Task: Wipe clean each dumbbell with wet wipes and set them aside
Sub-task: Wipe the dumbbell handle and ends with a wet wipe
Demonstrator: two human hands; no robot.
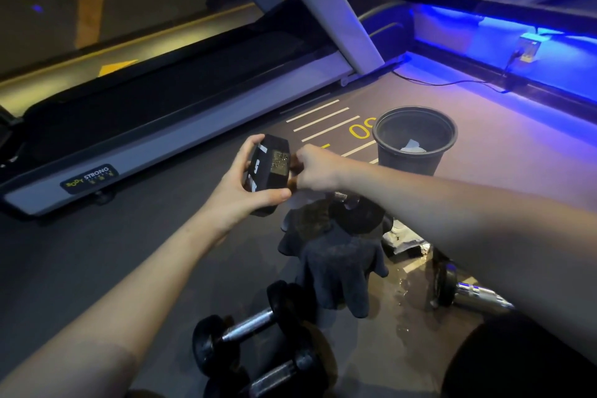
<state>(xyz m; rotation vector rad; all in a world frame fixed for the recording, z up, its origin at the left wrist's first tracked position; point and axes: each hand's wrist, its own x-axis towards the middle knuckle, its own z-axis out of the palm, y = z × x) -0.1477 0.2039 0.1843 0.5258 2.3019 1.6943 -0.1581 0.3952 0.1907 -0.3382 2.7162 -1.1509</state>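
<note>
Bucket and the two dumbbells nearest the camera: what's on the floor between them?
Head view: a dark cloth draped over a round weight plate lies between the bucket and the near dumbbells, with the right forearm crossing above.

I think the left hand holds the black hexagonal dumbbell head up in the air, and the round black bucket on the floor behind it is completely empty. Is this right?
Not fully. The left hand does hold the black hexagonal dumbbell head up, but the round black bucket is not empty: the head view shows crumpled white material lying in its bottom.
</note>
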